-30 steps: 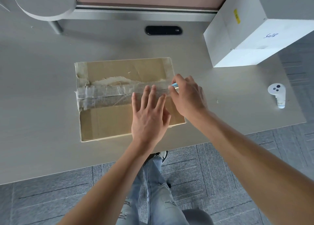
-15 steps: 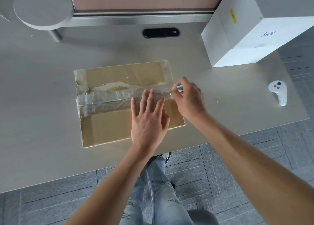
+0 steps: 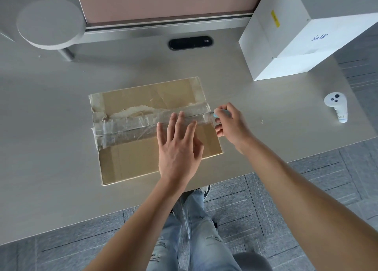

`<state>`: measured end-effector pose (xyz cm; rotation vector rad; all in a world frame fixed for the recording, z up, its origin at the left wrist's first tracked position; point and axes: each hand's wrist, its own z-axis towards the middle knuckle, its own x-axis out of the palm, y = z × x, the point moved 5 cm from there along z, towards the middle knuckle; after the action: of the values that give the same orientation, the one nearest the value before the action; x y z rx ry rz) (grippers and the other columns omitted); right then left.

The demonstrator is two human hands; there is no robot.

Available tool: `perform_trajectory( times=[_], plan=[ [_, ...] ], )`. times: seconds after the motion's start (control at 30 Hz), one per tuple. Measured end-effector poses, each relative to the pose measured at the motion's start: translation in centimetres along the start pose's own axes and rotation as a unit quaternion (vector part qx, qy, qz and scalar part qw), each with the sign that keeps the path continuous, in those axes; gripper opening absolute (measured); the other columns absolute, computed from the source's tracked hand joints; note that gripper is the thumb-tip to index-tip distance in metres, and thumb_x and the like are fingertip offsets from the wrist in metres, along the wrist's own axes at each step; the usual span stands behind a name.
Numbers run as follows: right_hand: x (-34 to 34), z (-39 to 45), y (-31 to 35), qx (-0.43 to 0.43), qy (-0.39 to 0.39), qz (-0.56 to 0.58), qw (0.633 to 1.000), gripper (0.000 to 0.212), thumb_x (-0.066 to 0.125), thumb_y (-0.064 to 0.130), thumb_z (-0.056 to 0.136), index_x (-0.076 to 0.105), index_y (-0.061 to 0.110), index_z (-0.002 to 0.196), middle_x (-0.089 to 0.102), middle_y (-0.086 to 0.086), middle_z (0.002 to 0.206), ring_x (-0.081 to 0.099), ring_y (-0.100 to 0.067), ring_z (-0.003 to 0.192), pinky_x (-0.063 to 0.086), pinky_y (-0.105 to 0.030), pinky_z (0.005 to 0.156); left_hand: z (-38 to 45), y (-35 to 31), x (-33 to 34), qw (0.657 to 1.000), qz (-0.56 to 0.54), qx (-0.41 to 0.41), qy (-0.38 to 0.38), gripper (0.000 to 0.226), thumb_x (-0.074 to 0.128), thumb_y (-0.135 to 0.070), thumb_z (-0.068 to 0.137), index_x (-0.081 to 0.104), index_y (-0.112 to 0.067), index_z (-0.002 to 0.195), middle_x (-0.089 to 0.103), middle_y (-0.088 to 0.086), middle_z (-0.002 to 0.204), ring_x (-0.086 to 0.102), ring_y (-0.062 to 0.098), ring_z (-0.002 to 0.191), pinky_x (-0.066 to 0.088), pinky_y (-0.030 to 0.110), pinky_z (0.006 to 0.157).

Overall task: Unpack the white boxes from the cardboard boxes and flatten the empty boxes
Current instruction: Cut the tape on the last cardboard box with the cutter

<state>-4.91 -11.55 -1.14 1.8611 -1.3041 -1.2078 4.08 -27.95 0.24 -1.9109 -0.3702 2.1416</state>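
A closed cardboard box (image 3: pixel 131 160) lies on the grey table (image 3: pixel 45 148), its top seam covered by wrinkled clear tape (image 3: pixel 126 125). My left hand (image 3: pixel 179 148) lies flat on the box's right half, fingers spread over the tape. My right hand (image 3: pixel 232 123) is at the right end of the seam, closed around a small light-blue cutter (image 3: pixel 219 113) whose tip sits at the box's right edge. A large white box (image 3: pixel 296 45) stands at the table's far right corner.
A white hand controller (image 3: pixel 337 107) lies near the right table edge. A round grey stand (image 3: pixel 50 24) sits at the far left, a black cable slot (image 3: pixel 190 43) at the back centre. The table's front edge runs just below the box; my legs and grey carpet are beneath.
My right hand slid rightward along the taped seam, from over the box's top to just past its right edge. My left hand stayed pressed flat on the box.
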Motion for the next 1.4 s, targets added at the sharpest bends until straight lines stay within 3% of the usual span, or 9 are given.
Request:
perform_trajectory(
  times=[0.13, 0.33, 0.5, 0.87, 1.0, 1.1, 1.23, 1.4],
  plan=[
    [1.0, 0.2, -1.1, 0.05, 0.039, 0.116, 0.991, 0.009, 0.049, 0.022, 0.103, 0.054, 0.017, 0.097, 0.048, -0.001, 0.073, 0.046, -0.011, 0.056, 0.038, -0.026, 0.052, 0.4, 0.2, -0.2, 1.0, -0.019, -0.014, 0.006, 0.05, 0.052, -0.042, 0.096, 0.054, -0.023, 0.142, 0.042, 0.007, 0.159, 0.028, 0.027, 0.153, 0.012, 0.057, 0.126],
    [1.9, 0.3, -2.3, 0.029, 0.088, 0.211, 0.973, 0.017, 0.046, 0.026, 0.106, 0.057, 0.018, 0.096, 0.053, 0.001, 0.073, 0.046, -0.011, 0.064, 0.037, -0.028, 0.06, 2.2, -0.7, -0.6, 0.999, 0.029, -0.037, 0.009, 0.057, 0.063, -0.045, 0.086, 0.057, -0.024, 0.139, 0.048, 0.013, 0.144, 0.041, 0.034, 0.138, 0.023, 0.063, 0.119],
    [2.1, 1.0, -2.7, 0.043, 0.112, 0.225, 0.967, 0.018, 0.044, 0.022, 0.107, 0.056, 0.018, 0.094, 0.051, 0.002, 0.067, 0.043, -0.01, 0.058, 0.034, -0.028, 0.056, 3.5, -1.5, 0.6, 0.998, 0.038, -0.055, 0.015, 0.057, 0.057, -0.047, 0.089, 0.053, -0.022, 0.14, 0.045, 0.014, 0.148, 0.035, 0.033, 0.145, 0.015, 0.065, 0.123],
    [2.0, 1.8, -4.0, 0.057, 0.132, 0.251, 0.957, 0.009, 0.046, 0.013, 0.106, 0.052, 0.01, 0.099, 0.048, 0.0, 0.069, 0.045, -0.01, 0.057, 0.04, -0.023, 0.048, 3.5, -2.4, 0.5, 0.996, 0.054, -0.068, -0.004, 0.051, 0.047, -0.045, 0.091, 0.055, -0.02, 0.135, 0.046, 0.011, 0.143, 0.037, 0.032, 0.143, 0.017, 0.061, 0.123],
    [0.7, 2.8, -4.9, 0.066, 0.096, 0.121, 0.986, 0.009, 0.049, 0.015, 0.105, 0.053, 0.006, 0.105, 0.053, -0.007, 0.077, 0.05, -0.014, 0.051, 0.045, -0.028, 0.044, 3.4, -2.4, 0.5, 0.996, 0.052, -0.074, -0.005, 0.05, 0.048, -0.044, 0.09, 0.056, -0.021, 0.134, 0.048, 0.009, 0.141, 0.04, 0.032, 0.14, 0.017, 0.06, 0.123],
    [-1.1, 3.7, -4.6, 0.104, 0.021, 0.154, 0.982, 0.012, 0.057, 0.024, 0.101, 0.056, 0.012, 0.098, 0.053, -0.007, 0.07, 0.044, -0.014, 0.042, 0.036, -0.024, 0.041, 3.7, -2.1, 0.4, 0.995, 0.04, -0.089, -0.01, 0.054, 0.052, -0.043, 0.086, 0.055, -0.02, 0.135, 0.051, 0.007, 0.139, 0.045, 0.03, 0.134, 0.02, 0.058, 0.122],
    [-2.3, 5.2, -0.5, 0.05, -0.005, 0.186, 0.981, 0.023, 0.061, 0.032, 0.098, 0.059, 0.014, 0.084, 0.056, -0.004, 0.059, 0.048, -0.014, 0.039, 0.036, -0.021, 0.039, 4.8, -2.2, 0.2, 0.994, 0.042, -0.098, -0.034, 0.056, 0.05, -0.045, 0.09, 0.056, -0.016, 0.137, 0.053, 0.009, 0.138, 0.048, 0.032, 0.13, 0.031, 0.056, 0.116],
    [-0.1, 6.9, 3.3, 0.033, 0.024, 0.207, 0.977, 0.022, 0.051, 0.027, 0.103, 0.056, 0.01, 0.09, 0.064, -0.012, 0.071, 0.059, -0.017, 0.044, 0.046, -0.022, 0.042, 4.7, -2.0, 1.3, 0.991, 0.059, -0.12, -0.028, 0.056, 0.04, -0.047, 0.098, 0.05, -0.02, 0.147, 0.039, 0.011, 0.158, 0.027, 0.031, 0.153, 0.01, 0.059, 0.126]
  ],
)
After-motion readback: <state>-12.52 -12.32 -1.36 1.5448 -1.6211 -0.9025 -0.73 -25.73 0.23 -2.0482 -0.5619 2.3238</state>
